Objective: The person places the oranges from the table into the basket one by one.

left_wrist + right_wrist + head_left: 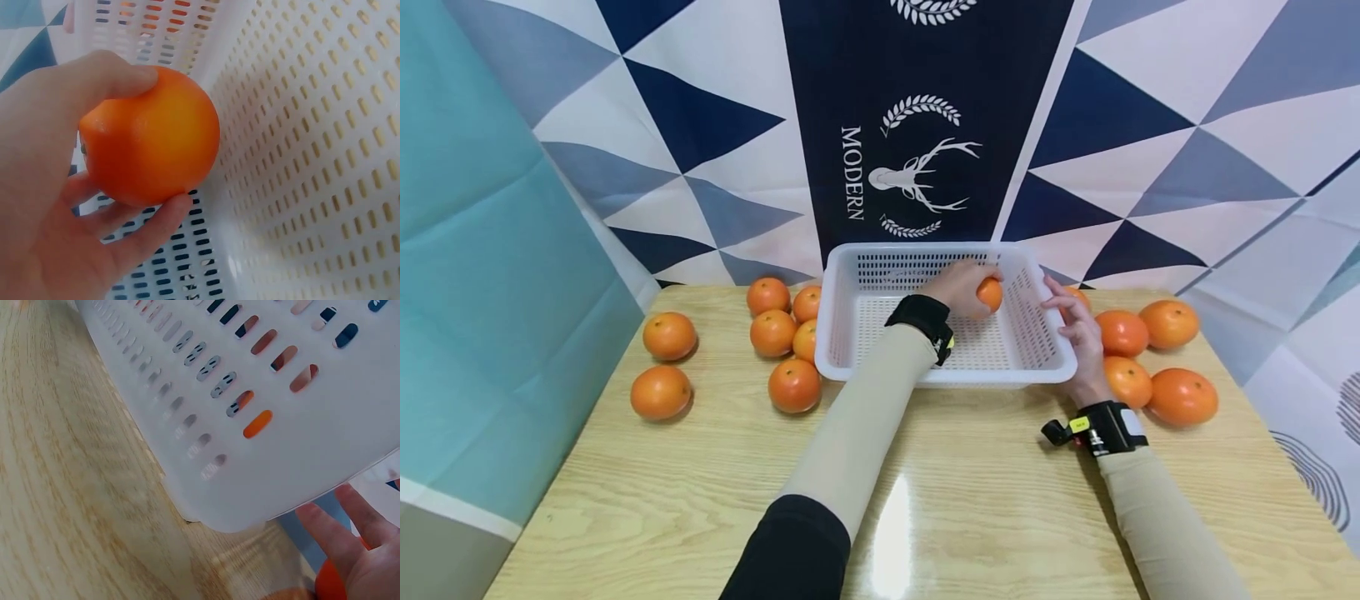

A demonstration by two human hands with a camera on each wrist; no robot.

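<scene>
In the head view my left hand (961, 287) is inside a white perforated plastic basket (940, 377), near its right end. It grips an orange (990, 293). The left wrist view shows the thumb over the top of this orange (156, 137) and fingers beneath it, with the slotted basket wall (300, 144) close by. Outside the basket's right end, my right hand (1081, 342) has its fingertips at the rim. Those fingers (331, 534) look extended against the basket's outer wall (250, 475) in the right wrist view.
Several oranges (772, 333) are grouped left of the basket, and two more (660, 392) lie farther left. More oranges (1183, 397) lie beyond my right hand. The wooden table (970, 475) meets a patterned cloth (737, 150) behind the basket.
</scene>
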